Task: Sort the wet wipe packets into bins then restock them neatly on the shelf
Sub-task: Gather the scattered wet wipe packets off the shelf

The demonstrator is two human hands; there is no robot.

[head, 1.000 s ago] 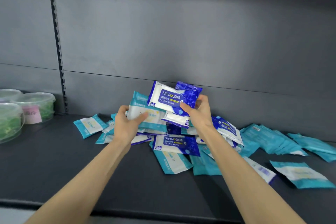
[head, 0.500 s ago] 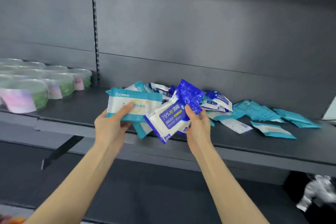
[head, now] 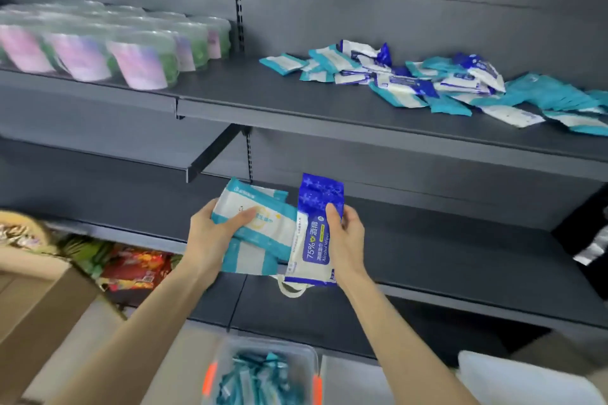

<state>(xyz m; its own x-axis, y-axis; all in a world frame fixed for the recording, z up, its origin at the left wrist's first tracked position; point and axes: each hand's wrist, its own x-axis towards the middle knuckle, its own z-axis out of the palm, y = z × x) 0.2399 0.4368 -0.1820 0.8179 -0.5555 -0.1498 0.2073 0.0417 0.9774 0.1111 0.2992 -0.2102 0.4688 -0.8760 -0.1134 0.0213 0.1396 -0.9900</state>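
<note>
My left hand (head: pixel 210 237) grips a stack of teal-and-white wipe packets (head: pixel 260 227) in front of the lower shelf. My right hand (head: pixel 345 237) holds blue-and-white alcohol wipe packets (head: pixel 314 240) upright beside them. A loose pile of teal and blue packets (head: pixel 427 82) lies on the upper shelf (head: pixel 296 102) to the right. Below my arms, a clear bin (head: pixel 263 371) with orange latches holds several teal packets. A second pale bin (head: pixel 513 378) shows at the bottom right, its contents hidden.
Clear lidded tubs with pink labels (head: pixel 98 46) fill the upper shelf's left side. A cardboard box (head: pixel 36 306) stands at the lower left, with colourful snack bags (head: pixel 131 266) behind it. A white looped handle (head: pixel 292 289) hangs under the packets.
Both hands lifted the packets off the upper shelf and carried them down toward me, now level with the lower shelf above the bins. My view has dropped and pulled back.
</note>
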